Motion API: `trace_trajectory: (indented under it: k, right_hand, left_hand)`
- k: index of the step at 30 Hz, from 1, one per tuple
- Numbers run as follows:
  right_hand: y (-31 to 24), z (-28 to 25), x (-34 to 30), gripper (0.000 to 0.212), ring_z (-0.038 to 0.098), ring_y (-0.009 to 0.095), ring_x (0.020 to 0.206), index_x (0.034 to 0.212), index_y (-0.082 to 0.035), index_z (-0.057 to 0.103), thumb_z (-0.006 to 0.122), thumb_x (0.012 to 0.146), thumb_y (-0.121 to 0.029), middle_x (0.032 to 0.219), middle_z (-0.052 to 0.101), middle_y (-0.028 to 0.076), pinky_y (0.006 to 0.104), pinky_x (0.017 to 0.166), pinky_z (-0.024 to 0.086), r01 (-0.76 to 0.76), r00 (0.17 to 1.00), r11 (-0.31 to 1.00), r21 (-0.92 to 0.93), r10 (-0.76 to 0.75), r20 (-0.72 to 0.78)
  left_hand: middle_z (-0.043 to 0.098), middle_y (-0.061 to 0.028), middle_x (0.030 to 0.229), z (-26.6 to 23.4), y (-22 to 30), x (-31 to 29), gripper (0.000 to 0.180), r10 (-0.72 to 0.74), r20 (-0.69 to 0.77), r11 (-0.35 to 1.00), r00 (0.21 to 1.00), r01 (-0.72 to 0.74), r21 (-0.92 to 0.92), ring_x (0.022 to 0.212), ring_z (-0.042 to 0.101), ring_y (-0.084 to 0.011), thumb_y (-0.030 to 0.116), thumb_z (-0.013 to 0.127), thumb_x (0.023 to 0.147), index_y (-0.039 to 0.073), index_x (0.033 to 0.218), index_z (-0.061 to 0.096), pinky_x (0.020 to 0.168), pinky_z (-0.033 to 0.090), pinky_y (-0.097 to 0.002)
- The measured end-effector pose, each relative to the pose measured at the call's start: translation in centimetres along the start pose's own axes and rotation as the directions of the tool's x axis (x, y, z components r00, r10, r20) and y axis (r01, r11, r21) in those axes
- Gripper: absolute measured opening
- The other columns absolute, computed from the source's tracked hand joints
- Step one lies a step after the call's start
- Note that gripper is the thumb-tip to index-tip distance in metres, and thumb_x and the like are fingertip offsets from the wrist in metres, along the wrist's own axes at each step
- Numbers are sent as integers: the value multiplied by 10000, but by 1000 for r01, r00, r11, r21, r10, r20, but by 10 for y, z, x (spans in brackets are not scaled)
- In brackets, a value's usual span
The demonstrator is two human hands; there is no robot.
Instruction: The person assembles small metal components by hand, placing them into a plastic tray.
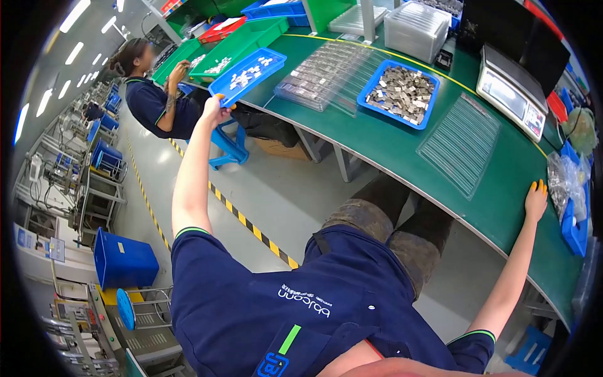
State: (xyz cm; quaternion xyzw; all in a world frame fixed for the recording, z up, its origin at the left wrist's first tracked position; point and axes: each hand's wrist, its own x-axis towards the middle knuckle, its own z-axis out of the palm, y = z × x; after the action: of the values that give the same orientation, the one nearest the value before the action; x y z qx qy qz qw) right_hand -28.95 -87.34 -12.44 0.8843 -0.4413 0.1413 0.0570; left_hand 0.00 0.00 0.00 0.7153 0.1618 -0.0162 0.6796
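My left hand [217, 109] grips the near end of a shallow blue tray [267, 70], its arm stretched out to the far left. Small white pieces [246, 76] lie scattered in that tray, which is held over the table's left end beside a green bin [256, 39]. On the right, my right hand [536, 201] rests on the green tabletop [502, 195] with its fingers stretched out and orange covers on the fingertips. Nearest to it are a bag of clear plastic [568, 182] and a blue tray [575, 229] at the table's right edge.
A blue tray [394, 120] full of small metal parts stands between stacked clear plastic trays [320, 72] and a flat slotted clear tray [461, 143]. Behind are a scale [510, 94] and a clear box [414, 31]. A co-worker [157, 103] sits at the far left, near a blue stool [229, 146].
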Motion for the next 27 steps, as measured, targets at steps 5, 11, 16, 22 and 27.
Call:
trace_trajectory:
  k: [5,11,16,22,27]
  right_hand:
    - [-2,-15,-4,445,478,317,1149,1272,-104,478,371,919,-353,1312,463,132,429,932,400,63,991,997,33,-58,-117]
    - [-24,-47,-32,379,569,333,1005,1145,-93,589,457,864,-310,1120,589,167,417,861,451,89,982,973,211,-50,-185]
    - [-28,-55,-39,305,582,333,962,1045,-57,633,506,856,-259,1032,617,182,406,834,458,163,974,889,429,-76,-212]
    - [-2,-39,-36,388,640,244,859,1098,-15,601,447,922,-324,1023,644,150,325,735,475,40,976,349,936,186,-111]
    - [-20,-55,-47,355,643,163,842,1195,-35,545,431,926,-237,1130,607,109,248,665,479,35,997,-89,995,76,-28]
  left_hand:
    - [580,-132,658,43,26,-19,200,80,74,989,994,-88,121,451,476,-151,199,415,890,22,847,498,395,360,-240]
    - [590,-98,699,140,52,-43,205,171,246,959,954,-219,182,579,576,-170,211,462,896,20,898,536,464,412,-251]
    - [590,-92,692,257,55,-78,207,118,594,956,795,-252,147,557,567,-156,233,479,888,33,912,527,461,401,-247]
    - [598,-70,712,424,33,-125,203,36,871,928,490,-340,152,561,590,-169,243,504,864,54,937,506,446,420,-251]
    - [628,-93,754,521,5,-159,259,-75,951,837,299,-500,223,628,643,-179,251,456,867,53,1032,491,490,456,-256]
